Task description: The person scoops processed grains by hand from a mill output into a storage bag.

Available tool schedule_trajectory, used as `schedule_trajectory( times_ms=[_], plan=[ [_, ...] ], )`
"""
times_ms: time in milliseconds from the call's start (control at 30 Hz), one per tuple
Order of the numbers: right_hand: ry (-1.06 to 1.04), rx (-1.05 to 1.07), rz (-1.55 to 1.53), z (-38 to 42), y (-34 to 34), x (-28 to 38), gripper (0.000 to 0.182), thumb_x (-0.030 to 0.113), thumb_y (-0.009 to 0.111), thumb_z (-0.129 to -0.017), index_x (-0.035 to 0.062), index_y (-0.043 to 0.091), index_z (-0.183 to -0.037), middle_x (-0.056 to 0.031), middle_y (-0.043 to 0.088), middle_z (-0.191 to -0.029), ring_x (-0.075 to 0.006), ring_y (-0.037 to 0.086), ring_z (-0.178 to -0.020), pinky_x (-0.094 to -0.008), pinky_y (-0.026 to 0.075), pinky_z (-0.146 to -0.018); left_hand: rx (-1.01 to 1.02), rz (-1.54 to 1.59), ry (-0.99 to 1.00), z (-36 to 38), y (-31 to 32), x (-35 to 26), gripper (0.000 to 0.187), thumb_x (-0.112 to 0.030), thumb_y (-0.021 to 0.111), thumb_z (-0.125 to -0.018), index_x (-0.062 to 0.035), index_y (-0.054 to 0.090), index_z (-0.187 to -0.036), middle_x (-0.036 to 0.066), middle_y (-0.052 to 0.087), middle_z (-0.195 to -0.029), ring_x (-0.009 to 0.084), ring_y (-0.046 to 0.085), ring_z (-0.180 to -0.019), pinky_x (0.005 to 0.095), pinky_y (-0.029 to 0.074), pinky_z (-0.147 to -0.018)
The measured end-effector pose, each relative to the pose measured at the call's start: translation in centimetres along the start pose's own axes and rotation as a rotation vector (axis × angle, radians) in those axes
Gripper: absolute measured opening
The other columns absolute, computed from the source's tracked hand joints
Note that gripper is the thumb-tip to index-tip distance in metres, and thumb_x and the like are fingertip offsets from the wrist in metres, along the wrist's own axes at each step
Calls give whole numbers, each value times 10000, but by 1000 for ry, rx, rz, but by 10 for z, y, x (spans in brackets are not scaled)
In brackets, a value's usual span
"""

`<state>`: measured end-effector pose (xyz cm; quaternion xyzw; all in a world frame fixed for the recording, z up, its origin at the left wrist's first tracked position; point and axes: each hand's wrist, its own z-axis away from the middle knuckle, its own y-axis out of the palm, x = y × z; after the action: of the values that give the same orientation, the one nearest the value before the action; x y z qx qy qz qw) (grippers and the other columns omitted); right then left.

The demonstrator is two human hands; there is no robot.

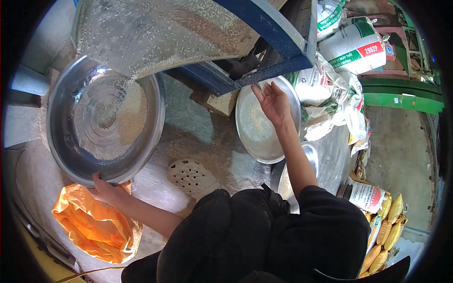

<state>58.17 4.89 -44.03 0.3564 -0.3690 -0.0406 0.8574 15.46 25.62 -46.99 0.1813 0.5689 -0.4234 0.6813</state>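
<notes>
My left hand [106, 191] grips the near rim of a large metal basin [156, 113], thumb over the edge and the other fingers mostly hidden. Inside the basin lies a heap of pale, rice-like grain [132, 115], with more grains dropping from the lip of a metal chute [165, 35] above it. My right hand [272, 103] is raised with its fingers apart and nothing in it. Below or behind that hand is a round metal tray [252, 139] with a thin scatter of yellowish grain.
An orange woven sack [94, 226] stands open below the basin. A blue machine frame [269, 66] crosses above. A perforated white plastic stool [191, 177] is between basin and tray. Printed white sacks [351, 49] pile up at right, with yellow packets [384, 231] lower down.
</notes>
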Motion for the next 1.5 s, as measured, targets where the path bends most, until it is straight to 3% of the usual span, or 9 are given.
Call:
schedule_trajectory(
  times_ms=[133,333,567,733,833,1500],
  plan=[
    [39,68,-30,0,-3,-1,325,176,352,-1005,-49,504,-824,-222,590,-913,-490,479,-1170,-503,475,-989,10,17,-35,-3,0,2,515,-62,570,-760,36,510,-1263,185,546,-1233,315,553,-1055,374,478,-916],
    [-35,-58,50,-3,4,-5,318,173,365,-998,-29,504,-795,-182,596,-890,-484,492,-1159,-506,488,-973,-8,-25,-43,2,0,-2,524,-54,571,-753,40,506,-1265,183,541,-1242,311,552,-1050,371,478,-908],
    [-23,19,34,-2,6,-5,283,194,425,-983,-46,533,-879,-221,601,-1031,-423,549,-1116,-477,497,-970,11,40,-38,-4,-1,4,544,-27,575,-742,35,496,-1277,183,533,-1256,302,547,-1054,370,483,-892],
    [23,14,173,-3,3,-8,200,108,547,-927,-76,553,-1007,-203,600,-1070,-364,573,-1108,-394,536,-931,12,52,-26,-4,-1,5,544,-34,578,-747,30,491,-1280,181,530,-1255,308,549,-1054,368,486,-890],
    [50,34,199,-8,-4,-6,175,65,577,-903,-77,552,-1002,-210,593,-1082,-344,590,-1086,-371,555,-899,2,11,-47,-2,-1,1,539,-43,580,-749,27,492,-1277,183,531,-1251,312,550,-1056,369,487,-893],
    [33,6,292,-8,2,-2,160,48,536,-920,-88,544,-1004,-166,622,-1007,-306,641,-986,-332,580,-846,43,52,-15,-7,-3,8,528,-32,570,-749,36,506,-1268,182,545,-1242,308,556,-1060,368,480,-909]
  ],
)
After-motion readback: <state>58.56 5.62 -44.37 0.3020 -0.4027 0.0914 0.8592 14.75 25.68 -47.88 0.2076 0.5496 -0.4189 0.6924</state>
